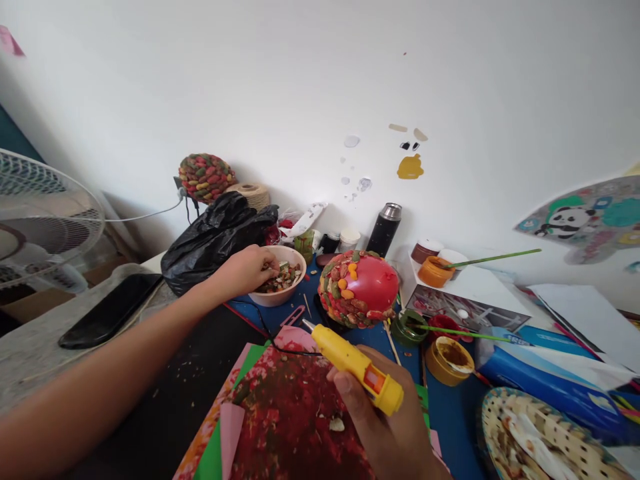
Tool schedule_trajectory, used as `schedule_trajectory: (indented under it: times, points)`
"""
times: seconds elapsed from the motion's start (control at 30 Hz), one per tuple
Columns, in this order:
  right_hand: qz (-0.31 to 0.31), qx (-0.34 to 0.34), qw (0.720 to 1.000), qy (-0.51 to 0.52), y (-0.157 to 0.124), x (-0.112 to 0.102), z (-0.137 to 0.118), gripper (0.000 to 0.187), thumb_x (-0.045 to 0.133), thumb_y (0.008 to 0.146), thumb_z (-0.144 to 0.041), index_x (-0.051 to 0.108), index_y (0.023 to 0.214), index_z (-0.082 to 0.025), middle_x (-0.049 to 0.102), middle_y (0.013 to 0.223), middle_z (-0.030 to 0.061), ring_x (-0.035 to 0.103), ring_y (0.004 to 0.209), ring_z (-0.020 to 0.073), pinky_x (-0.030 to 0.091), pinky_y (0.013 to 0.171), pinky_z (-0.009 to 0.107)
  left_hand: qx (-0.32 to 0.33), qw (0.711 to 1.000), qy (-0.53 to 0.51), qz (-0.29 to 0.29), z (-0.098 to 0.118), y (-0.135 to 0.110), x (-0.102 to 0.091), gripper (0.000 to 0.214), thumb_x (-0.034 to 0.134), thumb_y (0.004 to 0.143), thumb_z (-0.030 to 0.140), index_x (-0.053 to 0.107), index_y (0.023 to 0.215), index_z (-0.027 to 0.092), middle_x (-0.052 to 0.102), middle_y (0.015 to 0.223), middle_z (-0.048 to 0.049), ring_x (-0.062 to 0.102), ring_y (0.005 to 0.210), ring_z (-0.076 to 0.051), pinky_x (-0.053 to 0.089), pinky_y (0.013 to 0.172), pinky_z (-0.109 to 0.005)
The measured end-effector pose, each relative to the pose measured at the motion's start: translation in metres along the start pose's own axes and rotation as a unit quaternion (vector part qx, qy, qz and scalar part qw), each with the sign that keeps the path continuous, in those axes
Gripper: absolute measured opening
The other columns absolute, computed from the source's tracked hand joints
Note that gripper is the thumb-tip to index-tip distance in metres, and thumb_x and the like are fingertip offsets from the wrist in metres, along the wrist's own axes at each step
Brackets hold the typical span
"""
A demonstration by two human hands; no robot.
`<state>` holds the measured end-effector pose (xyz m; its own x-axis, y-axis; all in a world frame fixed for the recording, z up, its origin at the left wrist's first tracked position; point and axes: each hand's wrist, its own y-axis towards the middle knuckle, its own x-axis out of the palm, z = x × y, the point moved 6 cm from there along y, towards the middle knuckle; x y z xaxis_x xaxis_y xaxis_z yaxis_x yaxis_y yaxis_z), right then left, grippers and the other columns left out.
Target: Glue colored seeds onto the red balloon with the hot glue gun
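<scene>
My left hand [253, 268] reaches over the rim of a pale pink bowl [274, 299], its fingers curled in among painted nut shells [289, 273] that look like pistachio. What those fingertips pinch is hidden. A yellow hot glue gun [350, 360] is gripped in my right hand [385, 417], its metal nozzle pointing up and left. Just beyond the nozzle sits a red balloon [376, 285], partly covered with red, green and orange shells. Under my right hand lies a red-stained sheet [295, 413] with one loose shell [337, 424] on it.
A shell-covered ball [207, 177] rests behind a black plastic bag [215, 233]. Open paint jars [449, 361] with green sticks stand on the right, near a blue tissue pack [545, 383] and a woven basket [493, 413]. A black flask [384, 230] leans by the wall; a fan [45, 213] stands left.
</scene>
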<state>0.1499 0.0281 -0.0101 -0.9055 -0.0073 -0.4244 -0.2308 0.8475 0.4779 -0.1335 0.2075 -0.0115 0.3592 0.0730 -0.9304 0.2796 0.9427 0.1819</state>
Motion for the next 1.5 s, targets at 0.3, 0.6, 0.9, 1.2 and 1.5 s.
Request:
schedule_trajectory:
  times: [0.3, 0.6, 0.9, 1.2, 1.5]
  points:
    - [-0.028, -0.02, 0.999, -0.011, 0.0, 0.005, -0.002, 0.048, 0.056, 0.116, -0.05, 0.059, 0.075, -0.023, 0.056, 0.068, -0.0034, 0.056, 0.059, 0.0137, 0.038, 0.056, 0.026, -0.034, 0.994, -0.101, -0.035, 0.007, -0.014, -0.01, 0.041, 0.059, 0.093, 0.056, 0.08, 0.094, 0.021, 0.086, 0.091, -0.0046, 0.078, 0.08, -0.026, 0.056, 0.072, -0.031]
    - [-0.027, -0.021, 0.999, -0.042, 0.003, 0.003, -0.01, 0.05, 0.055, 0.116, -0.051, 0.063, 0.075, -0.023, 0.062, 0.068, -0.0011, 0.061, 0.059, 0.0157, 0.041, 0.057, 0.029, -0.042, 0.999, 0.009, 0.021, 0.004, -0.013, -0.013, 0.026, 0.064, 0.09, 0.04, 0.084, 0.087, 0.023, 0.085, 0.099, -0.0118, 0.075, 0.099, -0.034, 0.054, 0.082, -0.038]
    - [-0.04, -0.048, 0.996, -0.062, 0.005, 0.004, -0.015, 0.053, 0.05, 0.118, -0.052, 0.06, 0.075, -0.024, 0.062, 0.067, -0.0025, 0.062, 0.058, 0.0141, 0.04, 0.057, 0.028, -0.002, 0.997, 0.073, 0.002, 0.028, 0.013, 0.013, 0.03, 0.068, 0.095, 0.045, 0.087, 0.08, 0.027, 0.085, 0.094, -0.0092, 0.075, 0.092, -0.029, 0.052, 0.082, -0.035]
    - [-0.04, -0.034, 0.997, -0.054, 0.002, 0.007, -0.011, 0.054, 0.053, 0.116, -0.055, 0.056, 0.072, -0.024, 0.059, 0.063, -0.0027, 0.057, 0.055, 0.0143, 0.036, 0.057, 0.03, -0.006, 0.998, 0.062, -0.012, 0.022, 0.023, 0.024, 0.028, 0.065, 0.091, 0.041, 0.084, 0.075, 0.027, 0.081, 0.077, -0.0054, 0.071, 0.073, -0.024, 0.048, 0.072, -0.033]
    - [-0.061, -0.048, 0.995, -0.063, 0.006, 0.009, -0.013, 0.051, 0.055, 0.115, -0.054, 0.063, 0.075, -0.023, 0.06, 0.065, -0.0026, 0.055, 0.056, 0.0141, 0.036, 0.057, 0.029, -0.013, 1.0, 0.017, -0.012, 0.022, 0.024, 0.029, 0.019, 0.07, 0.084, 0.039, 0.082, 0.072, 0.03, 0.082, 0.077, -0.0045, 0.072, 0.078, -0.026, 0.05, 0.075, -0.033]
